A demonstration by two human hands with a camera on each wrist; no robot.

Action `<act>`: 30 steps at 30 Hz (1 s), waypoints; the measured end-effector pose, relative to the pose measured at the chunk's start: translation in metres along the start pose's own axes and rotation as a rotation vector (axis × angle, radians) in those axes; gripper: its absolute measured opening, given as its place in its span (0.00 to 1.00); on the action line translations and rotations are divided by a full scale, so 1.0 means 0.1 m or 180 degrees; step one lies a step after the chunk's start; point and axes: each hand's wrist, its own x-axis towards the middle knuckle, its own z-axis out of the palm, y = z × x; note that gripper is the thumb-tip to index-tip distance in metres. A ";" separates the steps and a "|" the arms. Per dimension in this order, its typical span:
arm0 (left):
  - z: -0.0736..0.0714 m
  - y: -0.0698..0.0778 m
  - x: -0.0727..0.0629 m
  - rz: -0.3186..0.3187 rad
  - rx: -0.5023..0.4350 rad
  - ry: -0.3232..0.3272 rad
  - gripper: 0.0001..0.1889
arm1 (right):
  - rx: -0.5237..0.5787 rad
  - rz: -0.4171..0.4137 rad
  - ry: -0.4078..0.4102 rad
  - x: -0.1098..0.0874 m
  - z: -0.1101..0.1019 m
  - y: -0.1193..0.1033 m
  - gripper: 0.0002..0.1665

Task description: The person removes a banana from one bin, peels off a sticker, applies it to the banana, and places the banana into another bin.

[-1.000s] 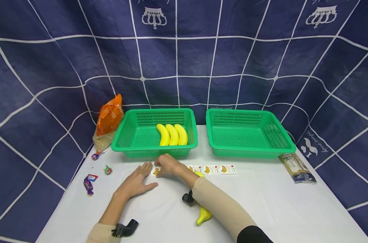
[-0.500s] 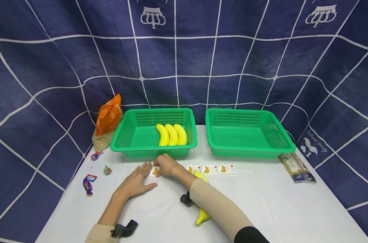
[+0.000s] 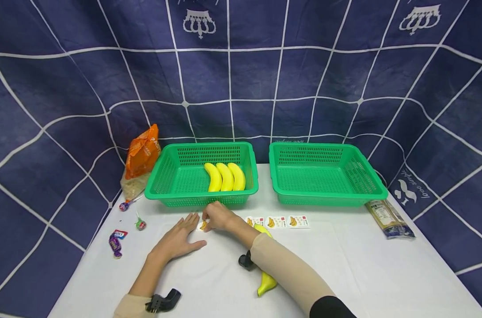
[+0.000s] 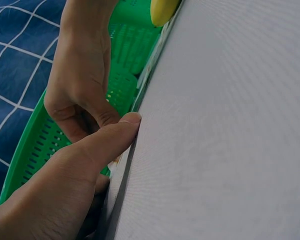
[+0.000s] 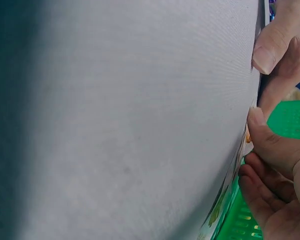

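A row of banana-print stickers (image 3: 275, 222) lies on the white table in front of the baskets. At the row's left end, my right hand (image 3: 218, 216) bends its fingers and thumb onto the leftmost sticker (image 3: 203, 225), pinching at its edge. In the right wrist view a sliver of that sticker (image 5: 248, 138) shows by the thumb. My left hand (image 3: 180, 238) lies flat beside it, fingers straight, fingertips by the sticker's left edge. A yellow banana (image 3: 267, 282) lies partly hidden under my right forearm.
Behind the hands stands a green basket (image 3: 173, 194) holding 3 bananas (image 3: 225, 176). Another green basket (image 3: 328, 196) is to its right. Lollipops (image 3: 140, 223), a purple-wrapped candy (image 3: 115, 244) and an orange bag (image 3: 142, 152) lie at left; a plastic packet (image 3: 389, 219) at right.
Both hands stay in nearly the same place. The right fingers shift only slightly at the leftmost sticker.
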 end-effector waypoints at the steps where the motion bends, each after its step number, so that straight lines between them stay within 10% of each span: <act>1: 0.00 0.01 0.00 0.0005 0.0001 0.0006 0.51 | 0.0002 -0.0023 0.0018 0.00 0.00 0.00 0.16; 8: -0.01 0.05 0.00 -0.0035 -0.0017 -0.0028 0.52 | 0.0021 -0.0184 0.0136 -0.04 -0.02 0.02 0.01; 30: -0.04 0.07 -0.01 -0.0221 -0.0140 -0.0220 0.55 | -0.0018 -0.0278 0.0231 -0.20 -0.19 0.00 0.05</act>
